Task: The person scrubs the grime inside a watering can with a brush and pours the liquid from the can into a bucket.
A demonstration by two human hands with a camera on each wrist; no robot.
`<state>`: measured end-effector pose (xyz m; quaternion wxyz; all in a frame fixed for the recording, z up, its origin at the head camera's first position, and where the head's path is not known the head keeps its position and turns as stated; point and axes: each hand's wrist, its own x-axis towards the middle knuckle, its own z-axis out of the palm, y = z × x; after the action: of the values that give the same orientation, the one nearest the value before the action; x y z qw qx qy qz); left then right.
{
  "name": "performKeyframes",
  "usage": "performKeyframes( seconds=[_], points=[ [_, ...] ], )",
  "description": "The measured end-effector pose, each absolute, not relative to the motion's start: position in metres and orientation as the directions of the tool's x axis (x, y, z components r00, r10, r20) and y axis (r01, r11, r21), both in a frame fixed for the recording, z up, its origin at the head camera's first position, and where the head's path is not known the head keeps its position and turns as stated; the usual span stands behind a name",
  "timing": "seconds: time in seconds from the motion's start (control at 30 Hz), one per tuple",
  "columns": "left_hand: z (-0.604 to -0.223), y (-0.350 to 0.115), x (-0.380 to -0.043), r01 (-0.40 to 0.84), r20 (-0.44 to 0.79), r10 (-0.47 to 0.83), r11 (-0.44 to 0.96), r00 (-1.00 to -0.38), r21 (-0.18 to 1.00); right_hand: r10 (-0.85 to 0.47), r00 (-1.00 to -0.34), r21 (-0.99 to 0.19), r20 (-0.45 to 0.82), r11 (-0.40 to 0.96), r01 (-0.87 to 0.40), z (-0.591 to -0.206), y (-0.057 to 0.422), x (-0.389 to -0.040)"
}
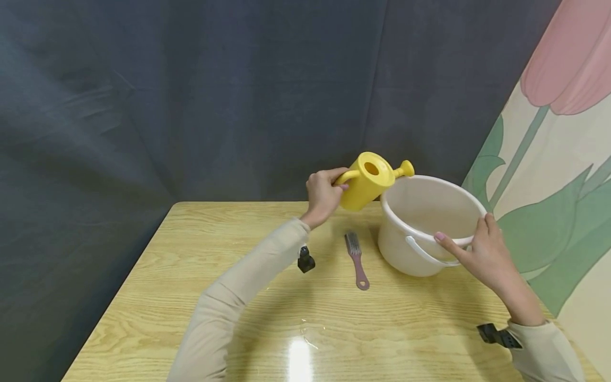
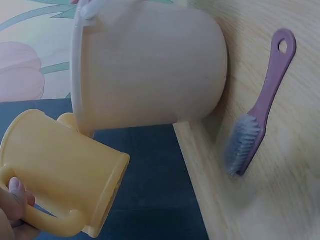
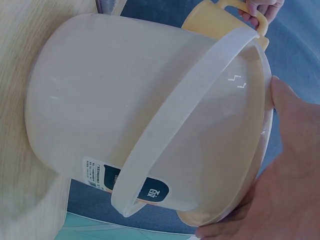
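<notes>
My left hand grips the handle of a yellow watering can, held in the air and leaning toward a white bucket. The can's spout head is just over the bucket's left rim; no water shows coming from it. In the left wrist view the same watering can is beside the bucket. My right hand holds the bucket's near right rim, thumb and fingers spread along it. The bucket stands upright on the table, its handle hanging down on the near side.
Left of the bucket a purple-handled brush with grey bristles lies on the wooden table. Small wet-looking marks show near the table's front. A dark curtain hangs behind, and a flower-painted wall stands at the right.
</notes>
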<state>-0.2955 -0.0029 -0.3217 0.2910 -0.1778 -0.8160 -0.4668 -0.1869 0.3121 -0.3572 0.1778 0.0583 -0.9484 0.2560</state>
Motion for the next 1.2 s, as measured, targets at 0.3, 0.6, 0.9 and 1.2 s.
performKeyframes(
  seconds=[0.3, 0.6, 0.9, 1.2],
  points=[
    [-0.325, -0.017, -0.294, 0.474, 0.537, -0.044, 0.413, -0.843, 0.778, -0.029, -0.915, -0.458, 0.402, 0.859, -0.229, -0.358, 0.311, -0.188],
    [-0.334, -0.035, -0.291, 0.402, 0.449, -0.074, 0.334, -0.89, 0.852, -0.029, -0.908, -0.454, 0.418, 0.859, -0.236, -0.359, 0.312, -0.188],
    [-0.348, -0.057, -0.287, 0.321, 0.362, -0.091, 0.3, -0.928, 0.898, -0.035, -0.899, -0.442, 0.436, 0.862, -0.248, -0.359, 0.313, -0.19],
    [-0.36, -0.076, -0.285, 0.211, 0.237, -0.113, 0.204, -0.965, 0.956, -0.04, -0.896, -0.452, 0.442, 0.853, -0.261, -0.36, 0.314, -0.191]
  ],
)
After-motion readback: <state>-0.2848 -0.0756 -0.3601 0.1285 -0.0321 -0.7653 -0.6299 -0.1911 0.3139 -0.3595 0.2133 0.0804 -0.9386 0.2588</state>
